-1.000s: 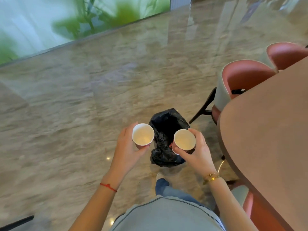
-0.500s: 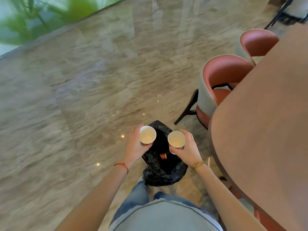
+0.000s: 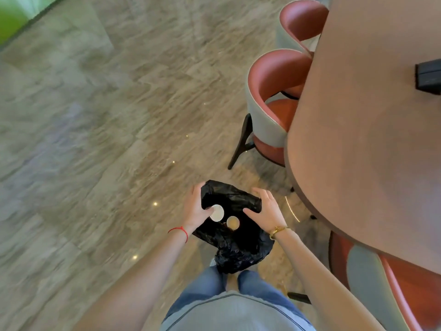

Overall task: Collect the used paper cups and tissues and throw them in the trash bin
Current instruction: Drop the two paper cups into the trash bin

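Observation:
A trash bin lined with a black bag (image 3: pixel 241 249) stands on the floor in front of my legs. My left hand (image 3: pixel 196 209) holds a white paper cup (image 3: pixel 216 213) over the bin's mouth, thumb on its rim. A second paper cup (image 3: pixel 232 222) sits lower, inside the bag, with no hand on it. My right hand (image 3: pixel 266 210) hovers at the bag's right edge with fingers spread, thumb against a fold of the black plastic. No tissues are visible.
A brown round-edged table (image 3: pixel 362 139) fills the right side, with a dark object (image 3: pixel 428 76) on it. Pink-and-grey chairs (image 3: pixel 269 111) stand tucked against the table, one just behind the bin and another near my right leg. Marble floor stretches to the left.
Both hands dropped lower over the bin. My right hand let go of its cup, which now lies in the bag. The left hand still has its cup. The view tilted further down.

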{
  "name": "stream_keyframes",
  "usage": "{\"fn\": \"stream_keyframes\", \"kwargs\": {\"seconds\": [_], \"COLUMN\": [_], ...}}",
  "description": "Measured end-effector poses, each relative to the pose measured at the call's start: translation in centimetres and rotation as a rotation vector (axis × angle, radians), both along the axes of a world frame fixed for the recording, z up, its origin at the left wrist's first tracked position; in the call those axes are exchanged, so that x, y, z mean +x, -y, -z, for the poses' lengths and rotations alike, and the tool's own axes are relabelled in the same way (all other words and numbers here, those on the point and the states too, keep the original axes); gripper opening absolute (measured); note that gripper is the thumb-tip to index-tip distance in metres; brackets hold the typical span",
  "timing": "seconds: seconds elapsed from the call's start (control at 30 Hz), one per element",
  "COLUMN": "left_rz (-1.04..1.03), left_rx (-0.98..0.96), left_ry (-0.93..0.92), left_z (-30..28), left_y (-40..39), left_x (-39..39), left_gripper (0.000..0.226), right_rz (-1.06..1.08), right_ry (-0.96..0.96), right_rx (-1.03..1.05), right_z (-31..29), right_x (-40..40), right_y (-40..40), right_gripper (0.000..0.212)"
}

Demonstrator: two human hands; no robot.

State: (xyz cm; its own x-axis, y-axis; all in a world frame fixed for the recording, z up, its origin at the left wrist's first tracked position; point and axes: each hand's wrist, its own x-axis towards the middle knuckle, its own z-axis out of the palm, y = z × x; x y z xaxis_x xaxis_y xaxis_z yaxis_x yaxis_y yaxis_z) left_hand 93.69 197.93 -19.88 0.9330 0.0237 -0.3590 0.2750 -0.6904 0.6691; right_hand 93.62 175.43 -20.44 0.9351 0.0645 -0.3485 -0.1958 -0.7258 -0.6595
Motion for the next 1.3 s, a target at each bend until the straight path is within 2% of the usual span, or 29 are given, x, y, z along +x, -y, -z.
{"fn": "stream_keyframes", "kwargs": {"seconds": [0.13,0.23,0.47,0.77,1.07,1.3], "left_rz": [0.113,0.193,0.281,0.402,0.583,0.791], "left_rx": [0.043,0.097,0.185,0.155,0.091,0.05], "left_ry": [0.071,0.142,0.254,0.325,0.4,0.433], "left_z": [-1.3,-2.6,-5.3,-7.9,-9.0,-9.4], "left_y": [-1.5,-2.7,-5.0,-5.2,-0.3,7.1], "left_x": [0.1,-0.1,-1.5,-2.4,-4.8,-8.9], "left_gripper": [0.053,0.044,0.037,0.033,0.033,0.034], "right_rz": [0.014,0.034,0.061,0.225,0.444,0.662], "right_ry": [0.086,0.137,0.184,0.252,0.277,0.28], "right_rx": [-0.05,-0.093,-0.156,-0.17,-0.195,-0.214], "right_z": [-1.6,-2.6,-4.4,-7.4,-8.8,-9.2], "right_x": [-0.6,-1.2,-3.2,-8.4,-17.3,-26.9], "right_y": [0.0,-0.2,0.0,0.8,3.5,7.6], "right_gripper": [0.055,0.05,0.044,0.043,0.046,0.045]}}
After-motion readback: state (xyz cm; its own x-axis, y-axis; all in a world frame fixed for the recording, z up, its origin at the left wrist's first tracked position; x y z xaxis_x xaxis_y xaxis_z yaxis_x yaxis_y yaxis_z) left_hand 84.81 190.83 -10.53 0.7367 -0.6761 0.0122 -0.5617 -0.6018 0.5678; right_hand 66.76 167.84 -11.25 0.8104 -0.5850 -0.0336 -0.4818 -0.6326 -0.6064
